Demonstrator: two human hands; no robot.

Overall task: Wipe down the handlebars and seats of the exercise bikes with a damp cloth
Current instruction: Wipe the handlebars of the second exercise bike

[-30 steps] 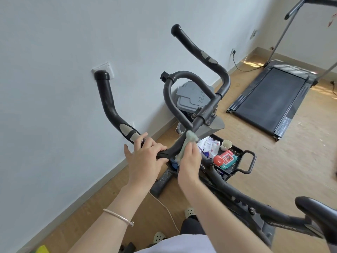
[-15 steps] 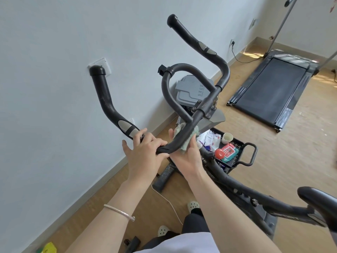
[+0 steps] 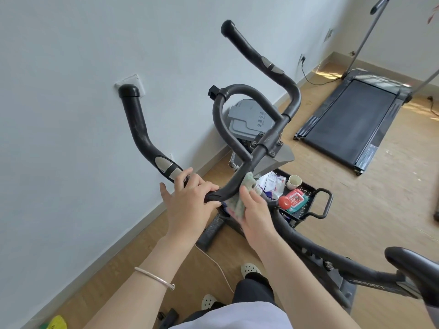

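Handlebar wiping is under way: the left hand [image 3: 190, 198] grips the handlebar [image 3: 228, 186] near its bend, steadying it, while the right hand [image 3: 251, 210] presses the damp cloth [image 3: 240, 200] against the bar's underside. Next probably a stroke upward toward the clamp; the seat [image 3: 413, 264] waits.

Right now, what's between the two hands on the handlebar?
In the head view, only a short bare stretch of black handlebar separates the left hand from the right hand holding the cloth.
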